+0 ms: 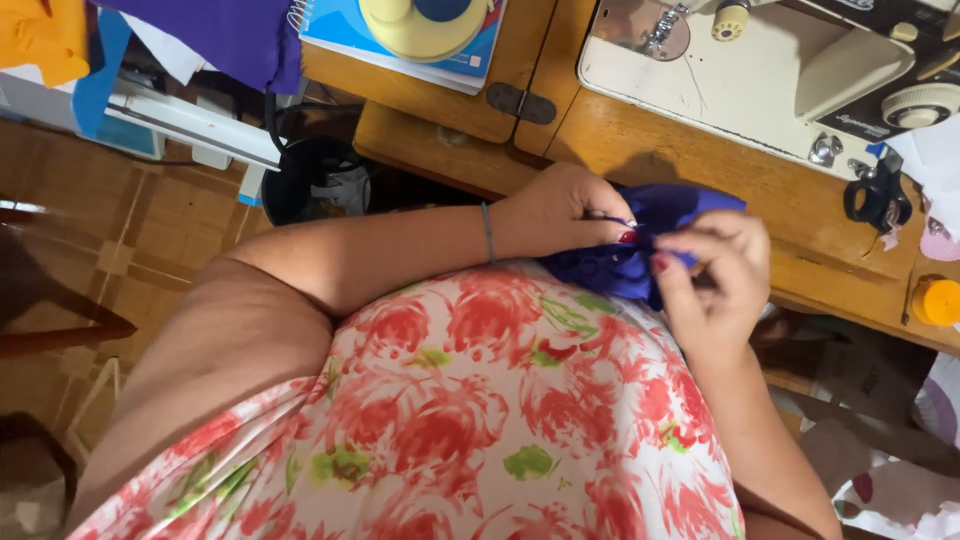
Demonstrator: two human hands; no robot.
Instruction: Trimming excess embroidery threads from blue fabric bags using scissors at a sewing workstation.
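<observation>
- Nearest the camera is the person's floral dress (pixel 470 420), white with red blooms and green leaves.
- Just above it, at the edge of the wooden bench (pixel 640 150), sits a bunched piece of blue-purple fabric (pixel 640 262), crumpled and folded, held between both hands.
- The left hand (pixel 570 212) reaches across from the left, fingers curled, thumb and forefinger pinched on the cloth; a thin band circles its wrist.
- The right hand (pixel 715 280) comes up from below, fingers bent inward, pinching the same fabric; the two hands nearly touch.
- On the bench behind stand a cream sewing machine (pixel 790 70) and black scissors (pixel 878 195).
</observation>
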